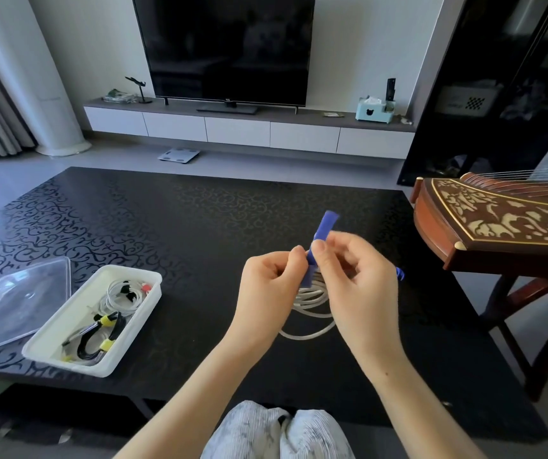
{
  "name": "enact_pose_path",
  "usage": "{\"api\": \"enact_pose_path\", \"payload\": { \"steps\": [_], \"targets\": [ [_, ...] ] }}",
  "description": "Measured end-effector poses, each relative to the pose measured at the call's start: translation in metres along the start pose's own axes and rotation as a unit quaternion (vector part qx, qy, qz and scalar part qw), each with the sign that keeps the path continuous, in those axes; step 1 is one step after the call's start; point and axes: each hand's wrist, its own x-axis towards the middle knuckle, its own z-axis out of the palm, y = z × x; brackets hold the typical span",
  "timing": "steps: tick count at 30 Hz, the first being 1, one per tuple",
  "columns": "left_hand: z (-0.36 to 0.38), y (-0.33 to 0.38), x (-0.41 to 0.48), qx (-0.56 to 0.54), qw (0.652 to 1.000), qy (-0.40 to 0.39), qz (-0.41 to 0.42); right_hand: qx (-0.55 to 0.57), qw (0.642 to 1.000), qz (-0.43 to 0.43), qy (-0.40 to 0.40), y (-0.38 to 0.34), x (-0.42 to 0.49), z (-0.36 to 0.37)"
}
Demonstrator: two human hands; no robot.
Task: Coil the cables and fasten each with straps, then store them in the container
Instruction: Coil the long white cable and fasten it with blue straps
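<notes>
Now you hold the white cable (312, 304) coiled above the black table (183, 220), between both hands. Your left hand (272, 283) curls its fingers round the top of the coil. Your right hand (358, 279) pinches the blue strap (324, 230), its free end poking up past your fingertips. Off to your left sits the white container (67, 363), holding a white coil (123, 298) and a black cable (97, 339) with yellow straps (107, 321). The clear lid (24, 299) lies just beside it.
</notes>
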Motion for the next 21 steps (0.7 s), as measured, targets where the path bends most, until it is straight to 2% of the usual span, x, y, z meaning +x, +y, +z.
{"api": "enact_pose_path", "payload": {
  "steps": [4, 8, 10, 16, 21],
  "targets": [
    [0.002, 0.005, 0.001, -0.005, 0.998, -0.035, -0.045, -0.113, 0.981, -0.121, 0.1, 0.005, -0.001, 0.007],
    [0.001, 0.012, 0.0, -0.028, 0.992, -0.059, -0.105, -0.07, 0.973, -0.186, 0.117, 0.007, 0.006, 0.007],
    [0.001, 0.017, 0.002, -0.045, 0.988, -0.074, -0.128, -0.087, 0.964, -0.217, 0.127, 0.004, 0.009, 0.005],
    [0.006, 0.023, 0.006, -0.022, 0.98, -0.102, -0.171, -0.151, 0.95, -0.231, 0.146, 0.012, 0.015, 0.0],
    [0.009, 0.028, 0.015, -0.026, 0.962, -0.14, -0.231, -0.232, 0.92, -0.274, 0.158, 0.018, 0.019, -0.008]
  ]
}}
